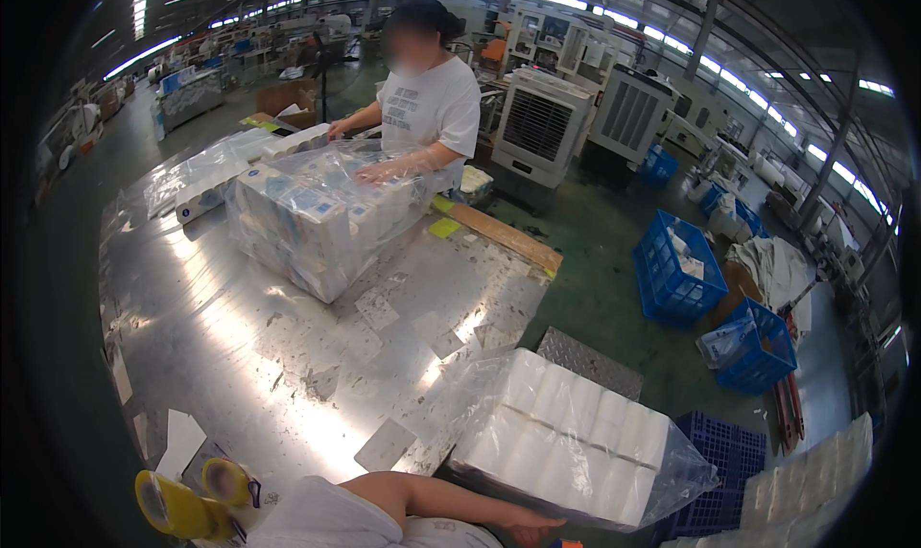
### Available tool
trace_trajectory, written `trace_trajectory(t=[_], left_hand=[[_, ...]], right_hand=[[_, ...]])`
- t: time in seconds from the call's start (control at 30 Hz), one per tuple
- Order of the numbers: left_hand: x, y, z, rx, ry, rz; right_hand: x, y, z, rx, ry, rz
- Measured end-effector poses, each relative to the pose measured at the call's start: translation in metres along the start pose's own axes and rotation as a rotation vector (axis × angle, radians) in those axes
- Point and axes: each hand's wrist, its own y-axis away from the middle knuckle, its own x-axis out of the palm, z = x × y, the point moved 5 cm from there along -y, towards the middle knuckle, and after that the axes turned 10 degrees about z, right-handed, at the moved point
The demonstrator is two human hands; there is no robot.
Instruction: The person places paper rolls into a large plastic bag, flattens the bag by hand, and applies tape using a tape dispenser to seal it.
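Beside bagged rolls (576, 431), right hand (531, 527) extends; fingers (554, 523) rightward.

Co-worker (427, 102) in white T-shirt, far side of worktop (230, 332). Boxy pale unit with dark grille (539, 121) to the right, paler grilled unit (628, 112) beside it. Green floor (595, 284): blue crate (664, 294) holding white items, second blue crate (753, 373) nearer, red forks (792, 409) just beside. Cardboard box (286, 97) left of co-worker.
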Motion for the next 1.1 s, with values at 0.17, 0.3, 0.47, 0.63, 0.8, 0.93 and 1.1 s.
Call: trace_trajectory(t=[0.17, 0.3, 0.47, 0.63, 0.8, 0.93, 1.1], left_hand=[[-0.005, -0.002, -0.012, 0.144, 0.525, 0.115], [0.001, 0.014, -0.031, 0.148, 0.444, -0.107], [0.02, 0.059, -0.08, 0.115, 0.128, -0.369], [0.022, 0.076, -0.09, 0.068, 0.058, -0.318], [0.016, 0.085, -0.112, 0.375, -0.252, -0.356], [0.024, 0.131, -0.165, 0.271, -0.602, -0.538], [0.028, 0.166, -0.199, 0.247, -0.903, -0.68]], right_hand=[[-0.013, 0.015, 0.077, -0.268, 0.276, -0.131], [-0.009, 0.015, 0.075, -0.255, 0.228, -0.084], [-0.005, 0.018, 0.094, -0.364, 0.24, -0.138], [-0.004, 0.025, 0.115, -0.418, 0.278, -0.175], [0.001, 0.015, 0.118, -0.472, 0.271, -0.198], [0.015, 0.007, 0.124, -0.404, 0.224, -0.22], [0.023, 0.002, 0.113, -0.32, 0.17, -0.138]])
